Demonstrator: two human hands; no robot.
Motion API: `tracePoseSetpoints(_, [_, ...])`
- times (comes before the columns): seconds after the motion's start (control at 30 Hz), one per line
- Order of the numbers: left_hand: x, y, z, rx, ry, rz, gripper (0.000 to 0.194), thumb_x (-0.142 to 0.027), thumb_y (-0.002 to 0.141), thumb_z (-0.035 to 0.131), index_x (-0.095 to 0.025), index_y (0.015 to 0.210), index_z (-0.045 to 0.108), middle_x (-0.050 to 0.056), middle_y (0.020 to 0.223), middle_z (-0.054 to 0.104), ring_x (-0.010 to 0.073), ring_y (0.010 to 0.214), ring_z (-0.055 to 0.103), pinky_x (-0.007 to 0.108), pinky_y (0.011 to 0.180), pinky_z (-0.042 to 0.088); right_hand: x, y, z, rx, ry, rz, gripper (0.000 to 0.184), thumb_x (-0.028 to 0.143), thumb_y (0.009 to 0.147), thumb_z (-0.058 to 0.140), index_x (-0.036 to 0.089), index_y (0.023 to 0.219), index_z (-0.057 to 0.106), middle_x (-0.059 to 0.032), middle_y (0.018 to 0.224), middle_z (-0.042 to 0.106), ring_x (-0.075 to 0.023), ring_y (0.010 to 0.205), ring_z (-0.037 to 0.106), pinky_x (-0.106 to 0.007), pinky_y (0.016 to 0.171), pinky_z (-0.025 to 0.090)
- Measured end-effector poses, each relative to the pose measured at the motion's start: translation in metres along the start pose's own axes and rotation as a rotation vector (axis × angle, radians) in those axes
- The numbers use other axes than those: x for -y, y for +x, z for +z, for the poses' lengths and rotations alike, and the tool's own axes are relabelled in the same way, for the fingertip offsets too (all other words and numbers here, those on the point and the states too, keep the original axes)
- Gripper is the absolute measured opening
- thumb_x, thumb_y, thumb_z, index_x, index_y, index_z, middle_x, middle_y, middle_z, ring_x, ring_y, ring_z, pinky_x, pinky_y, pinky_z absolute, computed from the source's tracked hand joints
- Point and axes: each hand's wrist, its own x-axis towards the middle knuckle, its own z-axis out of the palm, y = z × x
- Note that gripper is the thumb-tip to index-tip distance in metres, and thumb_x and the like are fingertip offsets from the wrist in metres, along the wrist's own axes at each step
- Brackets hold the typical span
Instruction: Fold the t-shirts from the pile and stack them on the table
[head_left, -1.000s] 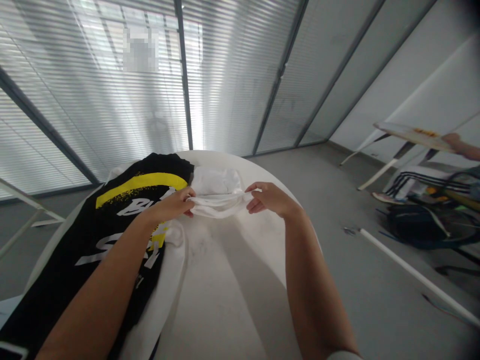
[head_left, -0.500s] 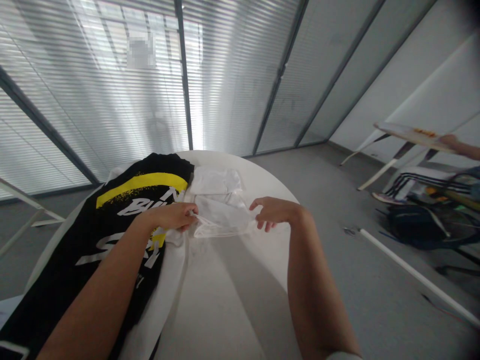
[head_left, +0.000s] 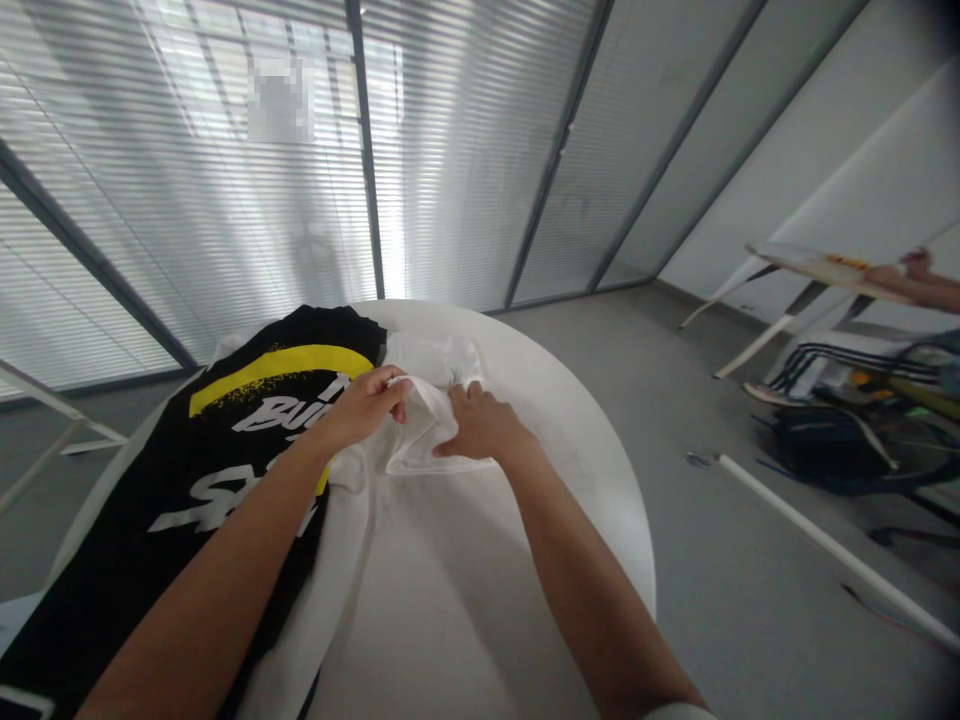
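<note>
A thin, shiny white plastic bag [head_left: 420, 455] lies flat on the round white table [head_left: 600, 490], its near edge towards me. My left hand [head_left: 375, 400] pinches the bag's left edge and holds it up in a raised fold. My right hand [head_left: 484, 425] rests on the bag's right part, palm down with fingers spread. Just left of the bag is a black garment [head_left: 247, 430] with a yellow band and white lettering, spread over the table; my left forearm crosses above it. White fabric shows along the garment's right side.
Blinds and glass panels [head_left: 465, 150] stand behind the table. On the floor to the right lies a white pole [head_left: 825, 545]. Farther right are a second table [head_left: 810, 265], a person's arm [head_left: 915, 285] and a dark bag [head_left: 825, 450].
My left hand has lifted the bag's left edge upward and slightly right. My right hand has moved left from beside the bag's right edge onto the bag.
</note>
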Motion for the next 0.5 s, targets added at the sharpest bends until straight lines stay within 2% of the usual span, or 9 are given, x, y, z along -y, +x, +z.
tracePoseSetpoints(0.07, [0.000, 0.001, 0.003, -0.005, -0.058, -0.008, 0.030, -0.048, 0.090, 0.047, -0.019, 0.085, 0.054, -0.002, 0.059, 0.061, 0.0164, 0.062, 0.064, 0.029, 0.069, 0.048, 0.008, 0.003, 0.002, -0.065, -0.045, 0.001, 0.085, 0.059, 0.070, 0.073, 0.020, 0.135, 0.035, -0.0203, 0.131, 0.046, -0.0373, 0.114, 0.055, -0.046, 0.084, 0.049])
tracePoseSetpoints(0.13, [0.000, 0.001, 0.004, 0.003, -0.101, -0.015, 0.029, -0.048, 0.089, 0.047, -0.019, 0.085, 0.053, -0.002, 0.059, 0.061, 0.0169, 0.062, 0.065, 0.030, 0.068, 0.049, 0.010, 0.005, 0.002, -0.087, -0.079, 0.008, 0.062, 0.040, 0.081, 0.065, 0.019, 0.133, 0.037, -0.0192, 0.126, 0.049, -0.0334, 0.107, 0.060, -0.043, 0.080, 0.051])
tracePoseSetpoints(0.2, [-0.001, 0.001, 0.003, -0.006, -0.107, -0.019, 0.029, -0.048, 0.089, 0.048, -0.019, 0.085, 0.053, -0.002, 0.059, 0.061, 0.0170, 0.062, 0.064, 0.031, 0.068, 0.050, 0.006, 0.005, 0.001, -0.074, -0.114, 0.013, 0.050, 0.022, 0.086, 0.054, 0.018, 0.133, 0.038, -0.0189, 0.124, 0.051, -0.0306, 0.103, 0.062, -0.040, 0.077, 0.051])
tracePoseSetpoints(0.33, [-0.001, 0.000, -0.007, -0.013, -0.028, -0.018, 0.032, -0.049, 0.088, 0.048, -0.019, 0.086, 0.056, 0.001, 0.063, 0.065, 0.0168, 0.065, 0.064, 0.031, 0.071, 0.049, -0.012, -0.003, -0.006, 0.056, -0.126, 0.058, 0.054, 0.014, 0.081, 0.052, 0.019, 0.134, 0.040, -0.0210, 0.127, 0.048, -0.0321, 0.104, 0.062, -0.040, 0.077, 0.051])
tracePoseSetpoints(0.5, [0.000, -0.003, -0.020, 0.109, 0.088, -0.042, 0.033, -0.050, 0.086, 0.050, -0.019, 0.086, 0.060, 0.002, 0.070, 0.068, 0.0178, 0.071, 0.064, 0.030, 0.073, 0.047, -0.038, -0.010, -0.018, 0.183, -0.042, 0.115, 0.048, 0.010, 0.081, 0.049, 0.017, 0.128, 0.048, -0.0192, 0.123, 0.053, -0.0295, 0.103, 0.064, -0.037, 0.078, 0.050])
